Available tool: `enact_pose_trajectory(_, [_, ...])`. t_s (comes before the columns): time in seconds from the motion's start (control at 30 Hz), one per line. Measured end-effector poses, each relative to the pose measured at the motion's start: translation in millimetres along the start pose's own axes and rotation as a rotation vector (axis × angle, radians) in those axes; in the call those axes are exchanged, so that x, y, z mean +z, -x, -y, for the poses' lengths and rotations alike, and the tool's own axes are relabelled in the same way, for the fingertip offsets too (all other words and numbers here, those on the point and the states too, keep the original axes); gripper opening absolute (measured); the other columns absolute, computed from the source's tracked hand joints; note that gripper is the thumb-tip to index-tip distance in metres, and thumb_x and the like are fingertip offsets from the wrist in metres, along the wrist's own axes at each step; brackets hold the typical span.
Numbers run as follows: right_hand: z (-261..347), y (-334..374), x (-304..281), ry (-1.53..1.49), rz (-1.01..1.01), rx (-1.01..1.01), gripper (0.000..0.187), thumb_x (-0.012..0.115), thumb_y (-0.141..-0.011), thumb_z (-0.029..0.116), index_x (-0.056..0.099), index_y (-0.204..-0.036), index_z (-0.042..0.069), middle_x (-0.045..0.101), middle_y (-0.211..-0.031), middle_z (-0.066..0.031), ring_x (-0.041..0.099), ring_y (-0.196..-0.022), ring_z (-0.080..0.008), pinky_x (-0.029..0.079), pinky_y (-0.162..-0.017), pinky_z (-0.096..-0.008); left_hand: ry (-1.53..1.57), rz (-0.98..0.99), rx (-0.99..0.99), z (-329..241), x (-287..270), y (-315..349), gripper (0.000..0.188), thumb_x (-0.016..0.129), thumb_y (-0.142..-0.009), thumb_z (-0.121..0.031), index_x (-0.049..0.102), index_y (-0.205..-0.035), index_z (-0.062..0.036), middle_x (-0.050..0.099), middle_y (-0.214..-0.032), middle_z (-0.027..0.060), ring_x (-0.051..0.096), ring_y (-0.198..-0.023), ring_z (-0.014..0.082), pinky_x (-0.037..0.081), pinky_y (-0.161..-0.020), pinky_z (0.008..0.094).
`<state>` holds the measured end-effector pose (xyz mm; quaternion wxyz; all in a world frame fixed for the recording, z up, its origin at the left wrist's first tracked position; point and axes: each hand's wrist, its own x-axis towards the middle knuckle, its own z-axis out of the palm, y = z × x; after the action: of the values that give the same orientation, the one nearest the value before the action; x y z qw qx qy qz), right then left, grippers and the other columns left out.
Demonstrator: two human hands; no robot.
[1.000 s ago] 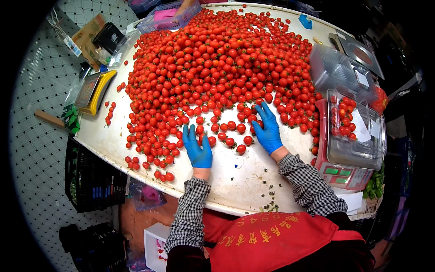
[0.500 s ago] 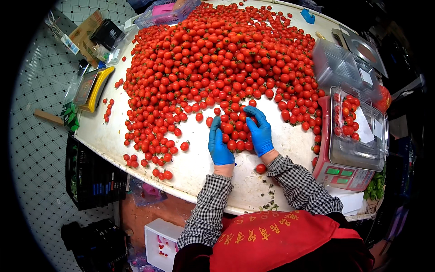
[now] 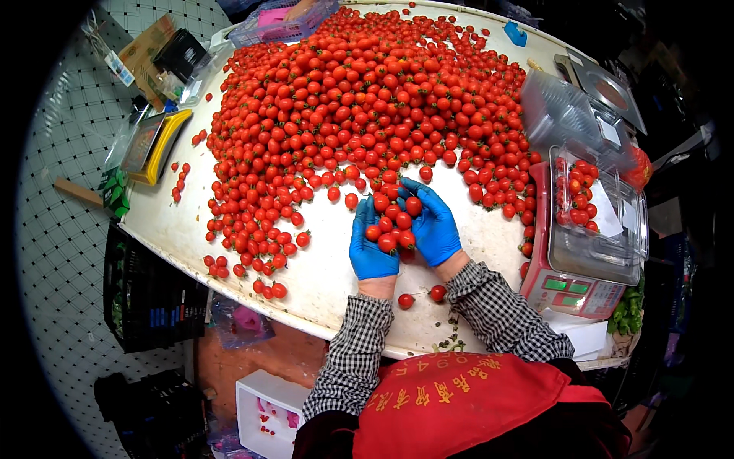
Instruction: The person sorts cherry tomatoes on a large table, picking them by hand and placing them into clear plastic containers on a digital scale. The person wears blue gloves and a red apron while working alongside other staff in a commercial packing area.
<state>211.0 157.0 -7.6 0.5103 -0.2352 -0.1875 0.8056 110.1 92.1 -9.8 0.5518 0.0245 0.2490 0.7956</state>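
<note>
Grip: blue-gloved left hand (image 3: 372,258) and right hand (image 3: 438,233) cupped close, filled with round red cherry tomatoes (image 3: 387,224) | Gathered, apparently: one double handful | Ungathered: tomato heap (image 3: 367,99) beyond grip, on white counter (image 3: 329,264); two loose tomatoes (image 3: 406,301) nearer wearer

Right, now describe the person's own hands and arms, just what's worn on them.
The left hand and right hand both wear plain blue, close-fitting gloves that end at the wrist, leaving a bare strip before the cuffs. Black-and-white checked sleeves, creased, cover both forearms. Above the left one, a dark sleeve shows.
</note>
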Motion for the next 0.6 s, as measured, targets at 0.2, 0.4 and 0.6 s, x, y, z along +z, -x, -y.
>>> enact_pose_trajectory(0.2, [-14,22,32,0.439,0.166,-0.137,0.037,0.052,-0.098,0.01,0.059,-0.134,-0.001,0.053,-0.145,-0.0118,0.05,-0.134,-0.0207,0.037,-0.116,-0.0333,0.224,0.021,-0.089,-1,-4,3,0.053,0.037,-0.107,-0.043,0.042,-0.151,-0.0133,0.044,-0.154,0.012,0.043,-0.141,0.029,0.035,-0.118,0.0458])
enact_pose_trajectory(0.4, [-19,30,35,0.739,0.096,-0.426,0.032,0.051,-0.101,0.009,0.063,-0.131,0.003,0.053,-0.147,-0.011,0.047,-0.138,-0.023,0.036,-0.117,-0.0366,0.272,0.043,-0.066,0,-5,6,0.058,0.043,-0.104,-0.045,0.041,-0.153,-0.013,0.046,-0.152,0.0139,0.045,-0.139,0.0317,0.037,-0.117,0.0485])
enact_pose_trajectory(0.6, [-18,25,24,0.293,0.006,-0.1,0.038,0.05,-0.105,0.021,0.054,-0.14,0.006,0.055,-0.141,-0.0087,0.053,-0.129,-0.02,0.042,-0.112,-0.0326,0.282,0.137,-0.016,-3,5,10,0.057,0.039,-0.105,-0.044,0.044,-0.151,-0.0109,0.049,-0.15,0.0141,0.047,-0.138,0.031,0.035,-0.118,0.0454])
